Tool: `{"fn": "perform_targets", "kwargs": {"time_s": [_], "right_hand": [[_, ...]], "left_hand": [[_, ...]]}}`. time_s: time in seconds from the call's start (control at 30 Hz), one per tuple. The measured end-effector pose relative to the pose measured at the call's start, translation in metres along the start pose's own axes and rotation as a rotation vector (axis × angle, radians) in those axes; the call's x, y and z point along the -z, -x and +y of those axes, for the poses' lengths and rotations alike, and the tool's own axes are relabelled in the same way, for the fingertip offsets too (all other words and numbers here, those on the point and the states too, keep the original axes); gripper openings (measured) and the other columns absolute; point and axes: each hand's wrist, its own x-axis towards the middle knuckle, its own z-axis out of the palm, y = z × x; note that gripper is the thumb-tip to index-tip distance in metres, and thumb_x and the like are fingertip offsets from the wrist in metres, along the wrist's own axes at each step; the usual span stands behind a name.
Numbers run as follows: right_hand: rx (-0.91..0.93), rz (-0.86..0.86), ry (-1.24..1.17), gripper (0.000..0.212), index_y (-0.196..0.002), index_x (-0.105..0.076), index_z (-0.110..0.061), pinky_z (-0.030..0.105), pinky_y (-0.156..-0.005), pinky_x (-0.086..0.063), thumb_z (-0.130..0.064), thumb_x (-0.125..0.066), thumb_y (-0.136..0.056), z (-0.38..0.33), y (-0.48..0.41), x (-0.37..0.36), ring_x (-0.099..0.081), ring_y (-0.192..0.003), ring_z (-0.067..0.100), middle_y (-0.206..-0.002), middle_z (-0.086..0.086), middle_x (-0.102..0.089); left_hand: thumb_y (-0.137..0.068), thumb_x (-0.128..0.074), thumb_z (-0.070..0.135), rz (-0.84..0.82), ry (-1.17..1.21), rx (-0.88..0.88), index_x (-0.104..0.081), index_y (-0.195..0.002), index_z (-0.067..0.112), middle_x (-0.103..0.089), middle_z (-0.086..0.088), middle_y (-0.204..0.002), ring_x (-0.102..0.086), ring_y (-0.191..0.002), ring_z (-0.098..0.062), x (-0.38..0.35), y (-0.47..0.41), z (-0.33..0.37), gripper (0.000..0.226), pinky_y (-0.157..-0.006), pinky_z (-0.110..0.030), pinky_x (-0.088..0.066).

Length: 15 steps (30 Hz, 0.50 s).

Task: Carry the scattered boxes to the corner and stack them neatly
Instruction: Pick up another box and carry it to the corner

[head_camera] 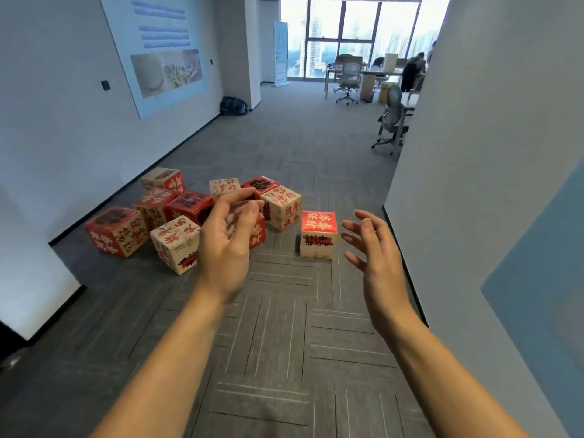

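No neat stack is showing yet: the boxes (117, 230) are lying jumbled, some tilted, on the carpet (284, 343) at left of centre by the foot of the wall (63, 137), and a lone box (317, 235) is sitting apart just right of centre. The left hand (226, 235), loosely curled, and the right hand (373, 248), spread wide, are hovering empty on either side of that lone box. By my judgement the carrying is only beginning, with every visible box waiting to be moved.

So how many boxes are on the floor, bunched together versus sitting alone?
Clustered boxes: 9 (one mostly hidden behind the left hand)
Lone box: 1
Total: 10
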Motion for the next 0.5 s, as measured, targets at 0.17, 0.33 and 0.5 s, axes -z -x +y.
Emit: {"fn": "perform_targets", "kwargs": {"time_s": [0.17,0.33,0.5], "right_hand": [[-0.021,0.019,-0.008,0.059,-0.131,-0.056,-0.036,0.022,-0.09,-0.051,-0.068,-0.045,-0.083,0.023,-0.141,0.025,-0.066,-0.109,-0.007,-0.124,-0.013,-0.067],[-0.029,0.002,-0.006,0.063,-0.134,-0.055,-0.035,0.019,-0.087,-0.051,-0.07,-0.044,-0.083,0.04,-0.273,0.03,-0.065,-0.112,-0.006,-0.126,-0.014,-0.066],[-0.063,-0.003,0.007,0.067,-0.137,-0.055,-0.029,0.011,-0.075,-0.054,-0.068,-0.044,-0.083,0.088,-0.397,0.023,-0.065,-0.116,-0.002,-0.125,-0.014,-0.066]], "left_hand": [[-0.101,-0.058,0.045,-0.005,-0.029,0.063,-0.064,-0.132,0.026,-0.073,0.006,-0.123,-0.07,-0.117,-0.011,-0.071,-0.1,-0.049,0.037,-0.104,-0.042,-0.057],[-0.098,-0.059,0.042,0.024,-0.032,0.068,-0.067,-0.125,0.03,-0.074,0.006,-0.121,-0.07,-0.117,-0.012,-0.118,-0.202,-0.086,0.03,-0.104,-0.043,-0.056],[-0.099,-0.059,0.041,0.032,-0.046,0.103,-0.068,-0.122,0.032,-0.075,0.012,-0.117,-0.07,-0.112,-0.007,-0.163,-0.303,-0.154,0.026,-0.097,-0.033,-0.057]]}}
